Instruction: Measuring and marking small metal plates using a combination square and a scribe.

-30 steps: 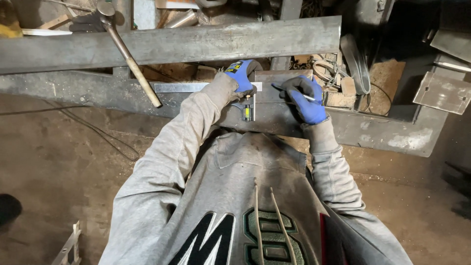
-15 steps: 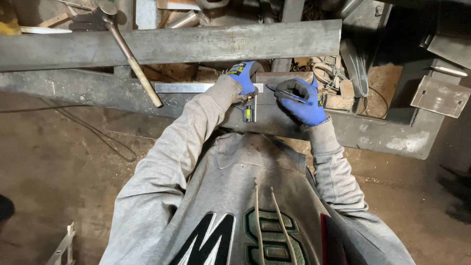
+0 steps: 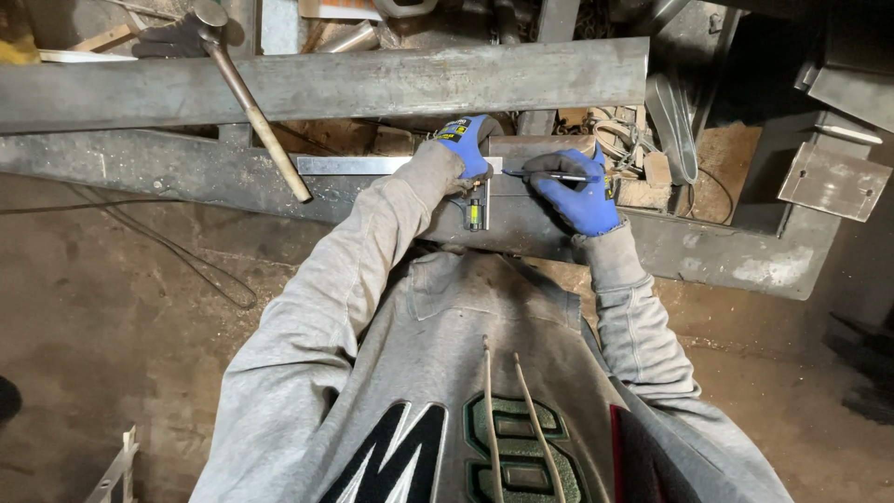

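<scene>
cluttered workshop floor, steel beam [image 3: 577,237] across it; left hand [image 3: 466,144] closed down on a combination square [image 3: 400,166] at the beam's far edge, right hand [image 3: 582,191] pinching a scribe [image 3: 549,175] along its blade; should the square shift, the line would likely run crooked

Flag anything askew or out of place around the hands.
Only the hammer: it leans diagonally across both steel beams, unsecured. Left hand presses the square on the workpiece; right hand holds a scribe.
</scene>
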